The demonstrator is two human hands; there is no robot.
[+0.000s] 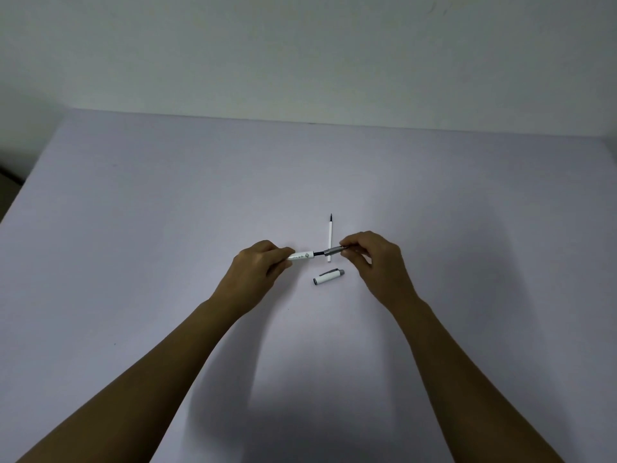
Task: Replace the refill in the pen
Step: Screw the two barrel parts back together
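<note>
My left hand (pixel 262 264) grips the white pen barrel (pixel 302 255), which points to the right just above the table. My right hand (pixel 374 259) pinches the grey grip section (pixel 333 251) at the pen's tip end. A short dark stretch of refill (pixel 319 253) shows in the gap between barrel and grip section. A separate white refill (pixel 330 237) with a dark tip lies on the table behind the pen, pointing away from me. The white pen cap (pixel 328 276) with a grey clip lies on the table just in front of the pen.
The pale lilac table (pixel 167 228) spreads wide on all sides of the hands. Its far edge meets a plain light wall (pixel 300 55). A dark gap (pixel 8 175) shows past the table's left edge.
</note>
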